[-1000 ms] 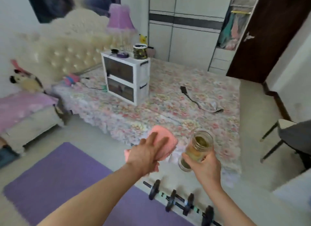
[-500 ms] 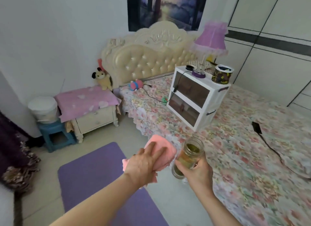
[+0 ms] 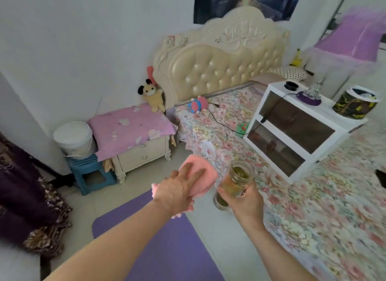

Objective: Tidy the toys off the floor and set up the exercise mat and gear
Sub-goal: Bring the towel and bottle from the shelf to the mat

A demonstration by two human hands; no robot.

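My left hand (image 3: 181, 188) grips a folded pink towel (image 3: 205, 177) held out in front of me. My right hand (image 3: 243, 199) holds a glass jar (image 3: 234, 182) with yellow-green liquid, upright, just right of the towel. Both are above the floor beside the bed. The purple exercise mat (image 3: 158, 243) lies flat on the floor under my arms. A yellow plush toy (image 3: 152, 94) sits on the bedside cabinet by the headboard, and a pink-and-blue plush toy (image 3: 198, 104) lies on the bed.
The bed (image 3: 313, 207) with floral cover fills the right. A white two-tier cabinet (image 3: 300, 130) with a lamp stands on it. A pink-covered bedside cabinet (image 3: 133, 138), a white bucket (image 3: 73, 136) on a blue stool (image 3: 92, 174), and a dark curtain (image 3: 25, 197) are on the left.
My view has swung left from the foot of the bed to the headboard and bedside cabinet. The dumbbells have left the view. Both hands keep their hold on towel and jar.
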